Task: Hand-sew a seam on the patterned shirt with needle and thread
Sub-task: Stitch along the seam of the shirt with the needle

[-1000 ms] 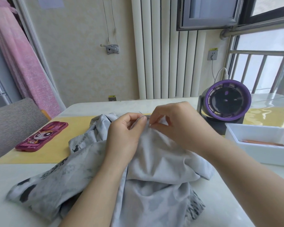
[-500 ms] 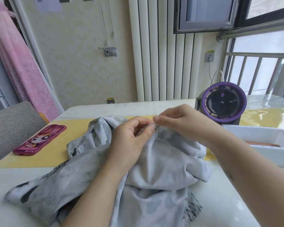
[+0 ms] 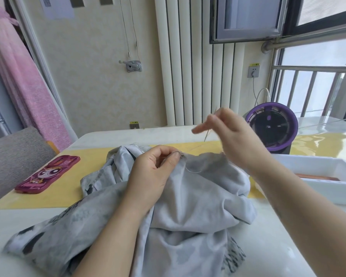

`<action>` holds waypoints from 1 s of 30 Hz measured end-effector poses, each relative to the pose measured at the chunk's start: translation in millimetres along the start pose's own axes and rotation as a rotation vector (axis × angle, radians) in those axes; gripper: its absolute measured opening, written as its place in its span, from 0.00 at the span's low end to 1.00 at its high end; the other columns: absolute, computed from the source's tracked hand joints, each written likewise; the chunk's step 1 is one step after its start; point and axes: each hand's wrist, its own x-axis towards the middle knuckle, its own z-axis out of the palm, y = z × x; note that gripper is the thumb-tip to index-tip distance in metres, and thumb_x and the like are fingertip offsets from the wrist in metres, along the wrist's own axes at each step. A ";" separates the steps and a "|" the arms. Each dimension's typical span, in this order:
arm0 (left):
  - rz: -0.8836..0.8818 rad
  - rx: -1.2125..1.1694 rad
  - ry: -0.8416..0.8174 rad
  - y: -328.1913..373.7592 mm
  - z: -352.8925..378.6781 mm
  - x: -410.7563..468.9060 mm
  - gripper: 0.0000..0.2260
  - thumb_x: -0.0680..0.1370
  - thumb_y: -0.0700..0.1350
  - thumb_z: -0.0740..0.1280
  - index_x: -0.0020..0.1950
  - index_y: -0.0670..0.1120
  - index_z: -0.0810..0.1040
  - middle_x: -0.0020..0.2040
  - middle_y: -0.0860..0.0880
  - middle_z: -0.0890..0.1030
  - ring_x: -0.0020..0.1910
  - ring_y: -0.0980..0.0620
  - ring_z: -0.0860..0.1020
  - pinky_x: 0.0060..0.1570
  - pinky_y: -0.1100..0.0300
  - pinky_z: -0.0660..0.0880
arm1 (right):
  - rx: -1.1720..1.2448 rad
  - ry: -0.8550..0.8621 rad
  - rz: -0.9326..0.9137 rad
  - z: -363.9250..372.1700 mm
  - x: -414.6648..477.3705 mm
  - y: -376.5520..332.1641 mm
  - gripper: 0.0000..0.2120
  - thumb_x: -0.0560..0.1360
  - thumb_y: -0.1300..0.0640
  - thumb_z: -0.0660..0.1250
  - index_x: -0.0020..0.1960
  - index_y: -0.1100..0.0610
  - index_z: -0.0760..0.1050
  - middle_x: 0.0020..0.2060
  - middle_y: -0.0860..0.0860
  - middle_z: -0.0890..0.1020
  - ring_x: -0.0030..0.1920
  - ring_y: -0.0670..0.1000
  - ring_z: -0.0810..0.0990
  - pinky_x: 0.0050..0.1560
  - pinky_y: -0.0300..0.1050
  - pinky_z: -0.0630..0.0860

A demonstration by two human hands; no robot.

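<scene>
Right hand (image 3: 233,136) has its grip closed on the needle (image 3: 209,131), pinched at thumb and fingertips; left hand (image 3: 150,172) grips a fold of the patterned shirt (image 3: 188,206), bunched on the desk (image 3: 268,246); half a second ago the right hand sat at the cloth beside the left thumb, now it is raised clear of it; the needle's long axis tilts steeply, lower end pointing down-left; faint thread (image 3: 192,171) loops from the fold.

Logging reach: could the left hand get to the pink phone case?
Probably yes: only bare yellow mat lies between the left hand and the phone case, though that hand pinches the shirt.
</scene>
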 end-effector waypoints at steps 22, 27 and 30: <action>-0.206 -0.094 0.006 -6.4 -5.7 3.4 0.07 0.76 0.40 0.67 0.40 0.47 0.82 0.41 0.49 0.84 0.44 0.52 0.79 0.55 0.52 0.73 | -0.514 -0.062 -0.136 11.4 3.5 20.3 0.08 0.81 0.57 0.56 0.43 0.54 0.69 0.41 0.44 0.80 0.67 0.49 0.66 0.73 0.57 0.43; -0.217 -0.089 0.011 -6.3 -6.9 3.9 0.08 0.76 0.40 0.67 0.39 0.48 0.83 0.41 0.47 0.84 0.45 0.51 0.80 0.58 0.49 0.73 | 0.048 -0.091 0.125 9.7 4.1 9.8 0.11 0.80 0.57 0.58 0.39 0.56 0.70 0.19 0.45 0.69 0.31 0.51 0.70 0.47 0.46 0.69; -0.221 -0.094 0.014 -6.5 -7.2 4.0 0.09 0.76 0.41 0.67 0.39 0.49 0.83 0.42 0.47 0.84 0.45 0.50 0.80 0.58 0.48 0.73 | 0.783 -0.120 0.277 3.6 6.0 5.4 0.10 0.81 0.60 0.56 0.42 0.60 0.69 0.19 0.47 0.62 0.31 0.52 0.79 0.43 0.46 0.79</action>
